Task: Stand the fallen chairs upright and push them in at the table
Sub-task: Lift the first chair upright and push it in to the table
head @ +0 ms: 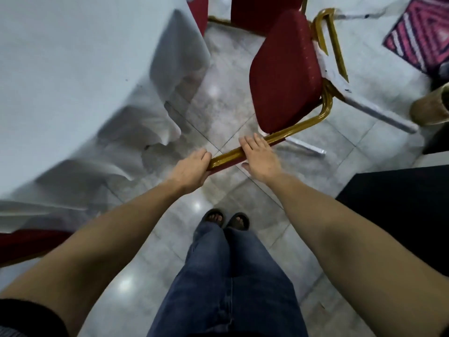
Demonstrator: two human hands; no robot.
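Head view: both hands, left (pixel 192 170), right (pixel 258 158), grip chair (pixel 286 76) backrest top.

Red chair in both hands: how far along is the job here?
In hand: left hand and right hand grip the red chair by its gold top rail, seat upright. Left: pushing it to the white-clothed table; it stands apart.

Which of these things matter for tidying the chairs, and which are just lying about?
In the job: red chair, held at its gold top rail by left hand and right hand; white-clothed table.
Lying about: pink patterned mat; black surface.
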